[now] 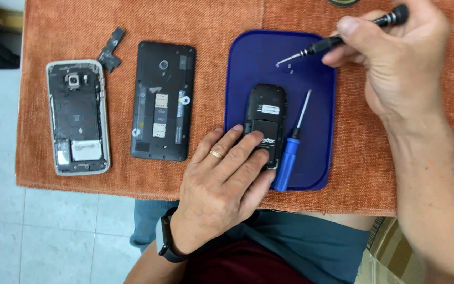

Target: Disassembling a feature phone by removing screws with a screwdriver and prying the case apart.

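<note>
overhead, head view: bench (53,181) covered with a rust-orange woven cloth (363,173), its near edge over a pale tiled floor (53,236). a dark blue tray (319,131) with rounded corners lies on the cloth right of centre.

small black phone (265,118), back cover off, lies on the tray with its long axis running near to far, narrow rounded top pointing away from the person. left hand (224,184) rests flat on its near end, fingers together and pressed down on the lower body; ring on one finger, dark band on the wrist.

right hand (395,58) pinches a black precision screwdriver (342,38) between thumb and fingers; shaft slants down to the left, tip over the tray's far part beside a few tiny pale specks (289,67), too small to identify.

blue-handled screwdriver (290,152) lies on the tray just right of the phone, roughly parallel to it, tip pointing away.

on the cloth to the left: larger black phone (163,100), back open; further left a silver-framed phone (77,115), internals exposed; small dark loose part (111,50) beyond it.
</note>
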